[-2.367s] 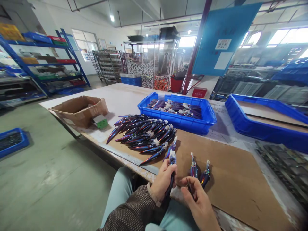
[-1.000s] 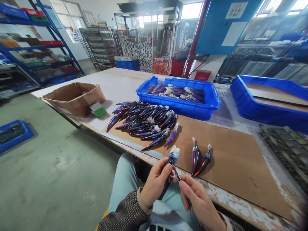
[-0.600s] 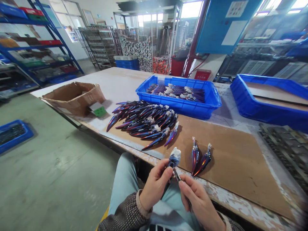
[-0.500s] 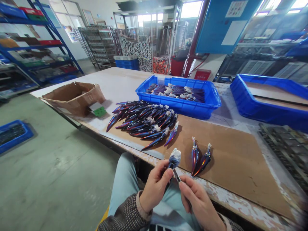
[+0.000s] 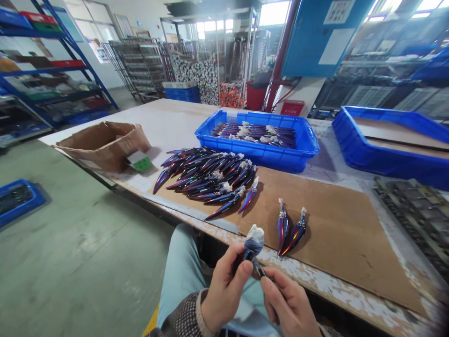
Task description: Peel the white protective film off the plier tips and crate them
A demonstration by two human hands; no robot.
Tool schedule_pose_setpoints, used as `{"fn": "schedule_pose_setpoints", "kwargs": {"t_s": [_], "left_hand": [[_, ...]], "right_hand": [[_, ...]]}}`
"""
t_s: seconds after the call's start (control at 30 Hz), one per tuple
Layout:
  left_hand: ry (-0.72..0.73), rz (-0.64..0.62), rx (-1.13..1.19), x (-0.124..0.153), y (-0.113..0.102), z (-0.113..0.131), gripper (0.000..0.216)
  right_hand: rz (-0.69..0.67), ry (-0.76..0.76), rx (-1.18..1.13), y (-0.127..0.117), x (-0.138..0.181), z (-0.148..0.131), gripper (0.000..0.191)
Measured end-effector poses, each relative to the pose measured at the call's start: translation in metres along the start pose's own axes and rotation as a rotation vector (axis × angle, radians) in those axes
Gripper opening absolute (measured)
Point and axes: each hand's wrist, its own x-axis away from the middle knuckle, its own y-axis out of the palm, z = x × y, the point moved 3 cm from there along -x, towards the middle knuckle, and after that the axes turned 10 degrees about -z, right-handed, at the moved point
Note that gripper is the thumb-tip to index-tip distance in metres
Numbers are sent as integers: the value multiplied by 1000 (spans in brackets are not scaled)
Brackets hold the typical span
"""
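My left hand [image 5: 228, 285] is closed around a dark glossy tapered piece with a crumpled white-and-blue wrapped end [image 5: 254, 239] pointing up. Its lower part is hidden by my fingers. In my right hand [image 5: 286, 297] is a slim dark knife-like tool [image 5: 258, 268], its tip touching or very near the piece just below the wrapping. Two similar glossy pieces [image 5: 293, 235] lie on the brown cardboard sheet [image 5: 336, 243] ahead of my right hand. A large pile of such pieces [image 5: 206, 175], many with white wrapped ends, lies further left.
Behind the pile stands a blue crate [image 5: 259, 157] holding more pieces. An open cardboard box [image 5: 105, 150] sits to the left, a green-and-white card [image 5: 141, 163] beside it. On the right are another blue crate [image 5: 379, 161] and a rack of metal parts [image 5: 410, 206]. The table edge [image 5: 164, 210] runs before my knees.
Both hands, with the wrapped piece and the tool, have sunk slightly in view. The tool stays close to the wrapping. The whole view has shifted a little.
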Motion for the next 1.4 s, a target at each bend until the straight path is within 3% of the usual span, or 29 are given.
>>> {"fn": "schedule_pose_setpoints", "kwargs": {"t_s": [0.43, 0.6, 0.83, 1.13, 1.4], "left_hand": [[6, -61, 52, 2, 2, 3, 32], [-37, 12, 128, -6, 3, 5, 33], [-131, 190, 355, -16, -6, 9, 36], [-26, 67, 237, -9, -2, 7, 30], [-39, 27, 181, -5, -3, 7, 32]], "right_hand": [[-128, -41, 74, -12, -11, -18, 53], [-163, -10, 28, -8, -17, -25, 58], [-265, 46, 49, -1, -13, -5, 57], [-264, 23, 58, -1, -19, -13, 59], [-259, 22, 26, -1, -15, -6, 55]]}}
